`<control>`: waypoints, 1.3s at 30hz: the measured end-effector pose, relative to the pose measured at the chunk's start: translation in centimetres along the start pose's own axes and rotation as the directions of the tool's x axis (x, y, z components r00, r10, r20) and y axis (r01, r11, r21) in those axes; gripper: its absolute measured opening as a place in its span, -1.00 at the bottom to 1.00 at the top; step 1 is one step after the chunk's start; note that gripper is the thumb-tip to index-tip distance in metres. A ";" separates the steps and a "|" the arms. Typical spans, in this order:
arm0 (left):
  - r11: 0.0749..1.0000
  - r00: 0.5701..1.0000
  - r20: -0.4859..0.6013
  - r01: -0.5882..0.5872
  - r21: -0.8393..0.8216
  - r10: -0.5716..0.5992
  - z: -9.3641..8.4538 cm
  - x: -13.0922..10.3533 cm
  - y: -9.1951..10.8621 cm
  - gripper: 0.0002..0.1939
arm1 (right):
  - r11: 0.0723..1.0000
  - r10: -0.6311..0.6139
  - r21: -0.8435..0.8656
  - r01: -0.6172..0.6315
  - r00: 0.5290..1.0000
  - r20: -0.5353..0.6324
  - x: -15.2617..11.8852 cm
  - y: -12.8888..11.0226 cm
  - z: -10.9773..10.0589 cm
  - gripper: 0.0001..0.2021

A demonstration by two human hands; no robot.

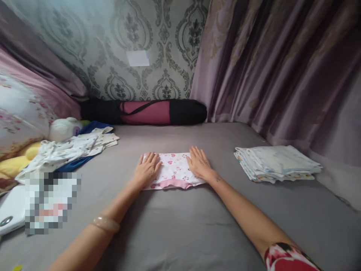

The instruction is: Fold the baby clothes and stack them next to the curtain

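Observation:
A small white garment [172, 167] with a pink and red print lies folded into a rectangle on the grey sheet. Its pink neckband [175, 183] faces me along the near edge. My left hand [149, 168] rests flat on the garment's left end, fingers stretched forward. On the right end lies my right hand [199, 162], also flat with its fingers extended. Neither hand grips the cloth; both palms touch it from above.
To the right sits a stack of folded white cloths [276, 163]. Loose spotted clothes [73, 148] lie at the left near a white plush toy [64, 128]. A white device [14, 207] is nearer me. A long black and maroon bag [146, 112] lies along the wall.

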State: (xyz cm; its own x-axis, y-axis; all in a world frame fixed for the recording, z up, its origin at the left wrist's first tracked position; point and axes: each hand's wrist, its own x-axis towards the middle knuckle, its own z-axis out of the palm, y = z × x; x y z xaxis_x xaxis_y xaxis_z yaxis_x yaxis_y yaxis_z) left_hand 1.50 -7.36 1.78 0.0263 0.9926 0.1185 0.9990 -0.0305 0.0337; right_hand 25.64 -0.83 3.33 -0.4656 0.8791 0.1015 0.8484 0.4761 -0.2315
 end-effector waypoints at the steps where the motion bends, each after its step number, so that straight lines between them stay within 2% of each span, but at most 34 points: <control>1: 1.000 1.000 0.022 0.016 -0.005 -0.016 0.2 -0.2 -0.4 -0.39 | 0.999 0.037 -0.017 -0.036 0.999 0.012 -0.2 0.6 0.2 -0.36; 4: 0.999 0.996 0.076 0.039 -0.036 -0.036 0.8 -0.2 -1.0 -0.33 | 0.996 0.088 -0.033 -0.087 0.995 0.047 -0.6 1.7 1.1 -0.34; 10: 0.996 0.999 0.037 0.034 -0.078 -0.031 1.2 0.0 -1.1 -0.35 | 0.997 0.064 -0.046 -0.063 0.998 0.026 -0.3 2.0 1.6 -0.35; 14: 0.999 0.997 -0.079 0.011 -0.042 -0.014 -0.1 -0.7 -0.3 -0.44 | 0.996 0.052 -0.068 -0.049 0.998 0.045 -0.4 1.6 0.8 -0.38; 17: 0.999 0.991 -0.132 -0.039 -0.028 0.035 -1.3 -1.3 1.0 -0.48 | 0.995 -0.004 -0.095 0.006 1.000 0.022 -0.6 -0.2 0.2 -0.39; 19: 0.994 0.991 -0.094 -0.099 -0.049 0.094 -1.7 -1.7 2.0 -0.47 | 0.996 -0.058 -0.062 0.060 0.998 0.038 -0.9 -1.9 0.2 -0.39; 22: 0.976 0.982 0.007 -0.189 -0.110 0.191 -1.2 -2.2 3.0 -0.40 | 0.992 -0.123 0.006 0.123 0.986 0.116 -1.6 -3.9 0.8 -0.37; 26: 0.963 0.966 0.081 -0.232 -0.134 0.244 -0.2 -2.7 2.9 -0.33 | 0.990 -0.140 0.001 0.141 0.983 0.115 -2.4 -4.7 1.9 -0.38; 31: 0.957 0.955 0.132 -0.243 -0.156 0.264 -0.6 -2.6 2.5 -0.17 | 0.992 -0.124 0.003 0.125 0.988 0.091 -2.4 -4.7 2.1 -0.38; 35: 0.947 0.943 0.180 -0.241 -0.213 0.281 -1.3 -2.5 2.0 -0.12 | 0.987 -0.156 0.078 0.143 0.968 0.197 -1.6 -3.6 0.8 -0.37; 37: 0.955 0.955 0.163 -0.213 -0.208 0.249 -1.5 -2.6 1.3 -0.18 | 0.991 -0.122 0.071 0.111 0.979 0.161 -1.1 -2.4 0.1 -0.35; 39: 0.978 0.980 0.122 -0.137 -0.160 0.157 -1.3 -2.8 0.5 -0.27 | 1.000 -0.019 0.009 0.019 0.998 0.067 -0.9 -1.0 -0.2 -0.34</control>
State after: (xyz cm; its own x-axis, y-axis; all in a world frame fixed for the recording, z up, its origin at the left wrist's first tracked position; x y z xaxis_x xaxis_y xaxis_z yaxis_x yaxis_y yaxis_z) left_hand 1.83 -10.30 2.78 0.1872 0.9823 0.0007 0.9670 -0.1844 0.1757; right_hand 25.26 -2.12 3.68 -0.4976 0.8664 0.0411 0.8372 0.4921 -0.2386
